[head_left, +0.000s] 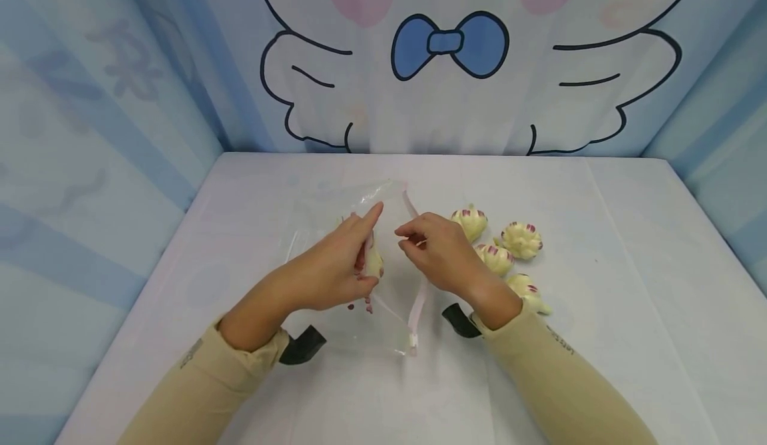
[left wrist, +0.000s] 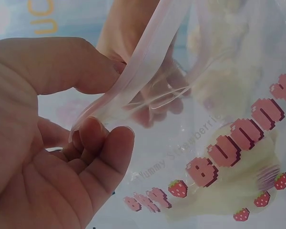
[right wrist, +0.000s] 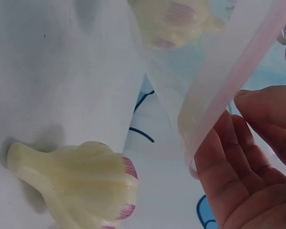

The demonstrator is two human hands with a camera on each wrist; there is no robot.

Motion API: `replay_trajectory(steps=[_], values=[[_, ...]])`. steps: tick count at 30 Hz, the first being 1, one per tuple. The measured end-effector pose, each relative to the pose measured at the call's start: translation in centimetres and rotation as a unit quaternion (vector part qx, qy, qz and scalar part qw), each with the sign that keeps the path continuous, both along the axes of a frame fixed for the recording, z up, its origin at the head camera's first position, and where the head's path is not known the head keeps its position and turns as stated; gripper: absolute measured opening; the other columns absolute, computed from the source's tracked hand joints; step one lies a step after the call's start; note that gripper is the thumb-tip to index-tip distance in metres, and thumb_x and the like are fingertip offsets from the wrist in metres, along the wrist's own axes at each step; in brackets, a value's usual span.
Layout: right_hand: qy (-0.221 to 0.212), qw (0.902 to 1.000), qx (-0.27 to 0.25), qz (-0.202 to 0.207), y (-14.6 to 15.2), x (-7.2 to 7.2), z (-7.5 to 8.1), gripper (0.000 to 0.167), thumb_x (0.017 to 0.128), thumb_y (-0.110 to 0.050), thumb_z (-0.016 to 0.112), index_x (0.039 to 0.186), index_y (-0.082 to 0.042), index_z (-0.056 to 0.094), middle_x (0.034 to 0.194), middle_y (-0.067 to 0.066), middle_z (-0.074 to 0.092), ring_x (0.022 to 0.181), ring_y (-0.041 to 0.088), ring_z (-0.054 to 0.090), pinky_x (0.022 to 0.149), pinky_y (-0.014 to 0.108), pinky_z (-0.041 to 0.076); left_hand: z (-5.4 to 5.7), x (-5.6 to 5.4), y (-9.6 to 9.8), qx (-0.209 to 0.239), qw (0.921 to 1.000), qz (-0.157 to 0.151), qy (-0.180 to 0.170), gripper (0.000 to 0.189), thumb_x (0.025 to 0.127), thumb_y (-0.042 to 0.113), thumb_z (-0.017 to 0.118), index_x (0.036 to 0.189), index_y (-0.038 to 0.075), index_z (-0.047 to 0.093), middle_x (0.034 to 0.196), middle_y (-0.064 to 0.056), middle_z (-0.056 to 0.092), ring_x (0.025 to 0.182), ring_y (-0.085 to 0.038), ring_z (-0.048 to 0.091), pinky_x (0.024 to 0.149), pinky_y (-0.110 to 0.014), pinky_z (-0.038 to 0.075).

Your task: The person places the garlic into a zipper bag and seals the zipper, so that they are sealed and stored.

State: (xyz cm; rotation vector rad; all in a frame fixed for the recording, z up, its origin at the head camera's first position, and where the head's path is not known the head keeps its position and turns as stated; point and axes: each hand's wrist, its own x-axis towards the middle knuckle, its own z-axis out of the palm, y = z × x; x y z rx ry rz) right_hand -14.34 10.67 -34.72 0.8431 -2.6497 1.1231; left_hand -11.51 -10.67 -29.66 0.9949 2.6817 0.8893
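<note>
A clear plastic zip bag (head_left: 383, 335) with pink strawberry and "BUNNY" print lies in the middle of the table, its mouth edged by a pink strip (head_left: 417, 305). My left hand (head_left: 335, 265) holds one edge of the mouth between thumb and fingers, index finger stretched out in the head view. My right hand (head_left: 443, 255) pinches the opposite edge, the strip (right wrist: 238, 76) running between thumb and fingers. Beside the left hand a pale garlic bulb (head_left: 374, 262) shows, partly hidden. Through the film, the left wrist view shows a garlic bulb (left wrist: 229, 176).
Several garlic bulbs (head_left: 521, 240) with purple-tipped cloves lie right of the bag, one partly behind the right forearm. The table (head_left: 629, 298) has a white cover. Printed blue and white curtains (head_left: 443, 112) stand behind and at both sides.
</note>
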Motion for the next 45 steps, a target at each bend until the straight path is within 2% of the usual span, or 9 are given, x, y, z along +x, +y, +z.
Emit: replay_trajectory(steps=[4, 7, 8, 14, 19, 27, 32, 37, 45], values=[[0.004, 1.0, -0.003, 0.002, 0.0, 0.0, -0.2, 0.018, 0.09, -0.001, 0.068, 0.106, 0.003, 0.073, 0.1, 0.011, 0.067, 0.087, 0.022, 0.07, 0.077, 0.035, 0.057, 0.1, 0.1, -0.1, -0.009, 0.9999, 0.011, -0.004, 0.097, 0.081, 0.004, 0.078, 0.155, -0.009, 0.016, 0.091, -0.002, 0.046, 0.077, -0.011, 0.046, 0.096, -0.032, 0.047], [0.006, 1.0, -0.004, 0.001, 0.1, 0.0, -0.3, 0.018, 0.088, 0.0, 0.069, 0.106, 0.003, 0.072, 0.1, 0.013, 0.067, 0.087, 0.023, 0.069, 0.078, 0.035, 0.057, 0.3, 0.2, -0.2, -0.016, 0.9996, 0.024, -0.005, 0.098, 0.081, 0.005, 0.079, 0.156, -0.008, 0.017, 0.093, -0.004, 0.046, 0.078, -0.013, 0.046, 0.067, -0.026, 0.048], [0.003, 1.0, -0.003, 0.0, 0.1, 0.0, -0.3, 0.018, 0.088, 0.0, 0.069, 0.106, 0.004, 0.072, 0.1, 0.013, 0.067, 0.087, 0.024, 0.069, 0.078, 0.036, 0.057, 0.3, 0.2, -0.2, -0.019, 0.9994, 0.028, -0.006, 0.098, 0.081, 0.006, 0.079, 0.156, -0.007, 0.017, 0.094, -0.005, 0.046, 0.078, -0.013, 0.046, 0.066, -0.024, 0.048], [-0.021, 0.9993, 0.029, -0.005, 0.3, 0.2, -0.3, 0.028, 0.087, -0.005, 0.072, 0.114, 0.003, 0.07, 0.109, 0.014, 0.065, 0.093, 0.027, 0.067, 0.082, 0.04, 0.055, 0.5, 0.5, -0.2, -0.033, 0.9975, 0.061, -0.01, 0.098, 0.083, 0.011, 0.079, 0.158, -0.002, 0.018, 0.108, -0.011, 0.048, 0.079, -0.015, 0.05, 0.067, -0.022, 0.051], [-0.037, 0.9981, 0.049, 0.001, 0.4, 0.5, -0.2, 0.035, 0.088, -0.008, 0.073, 0.12, 0.002, 0.067, 0.115, 0.014, 0.062, 0.098, 0.03, 0.065, 0.085, 0.042, 0.054, 0.5, 0.6, -0.6, -0.023, 0.9962, 0.083, 0.018, 0.089, 0.084, 0.009, 0.071, 0.157, -0.003, 0.022, 0.112, -0.014, 0.047, 0.072, -0.015, 0.049, 0.063, -0.027, 0.05], [-0.041, 0.9985, 0.029, 0.022, 0.6, 0.6, -0.8, 0.036, 0.088, -0.009, 0.074, 0.121, 0.002, 0.066, 0.117, 0.015, 0.062, 0.098, 0.032, 0.065, 0.086, 0.042, 0.054, 0.5, 0.4, -1.1, -0.01, 0.9943, 0.094, 0.049, 0.083, 0.082, 0.007, 0.062, 0.156, -0.004, 0.025, 0.112, -0.015, 0.047, 0.063, -0.013, 0.044, 0.058, -0.029, 0.046], [-0.03, 0.9991, -0.01, 0.027, 1.0, 0.7, -1.0, 0.034, 0.087, -0.007, 0.075, 0.119, 0.002, 0.067, 0.115, 0.014, 0.065, 0.095, 0.031, 0.065, 0.084, 0.04, 0.055, 0.2, 0.3, -1.0, -0.007, 0.9956, 0.087, 0.035, 0.084, 0.084, 0.009, 0.063, 0.157, -0.003, 0.022, 0.115, -0.015, 0.047, 0.063, -0.013, 0.047, 0.058, -0.028, 0.049], [-0.029, 0.9992, -0.028, -0.003, 2.1, 0.7, -0.5, 0.032, 0.088, -0.007, 0.073, 0.118, 0.001, 0.068, 0.112, 0.012, 0.066, 0.098, 0.03, 0.063, 0.083, 0.044, 0.054, -0.1, 0.2, -1.0, -0.006, 0.9969, 0.067, 0.04, 0.085, 0.084, 0.008, 0.064, 0.156, -0.005, 0.022, 0.112, -0.015, 0.046, 0.062, -0.011, 0.046, 0.058, -0.026, 0.048], [-0.059, 0.9958, 0.031, -0.063, 3.8, 0.2, -0.5, 0.035, 0.092, -0.01, 0.066, 0.123, 0.003, 0.065, 0.113, 0.017, 0.065, 0.1, 0.031, 0.062, 0.085, 0.047, 0.053, -0.3, 0.0, -1.1, -0.007, 0.9978, 0.05, 0.044, 0.084, 0.084, 0.006, 0.063, 0.156, -0.006, 0.021, 0.11, -0.017, 0.046, 0.062, -0.01, 0.043, 0.059, -0.026, 0.046]])
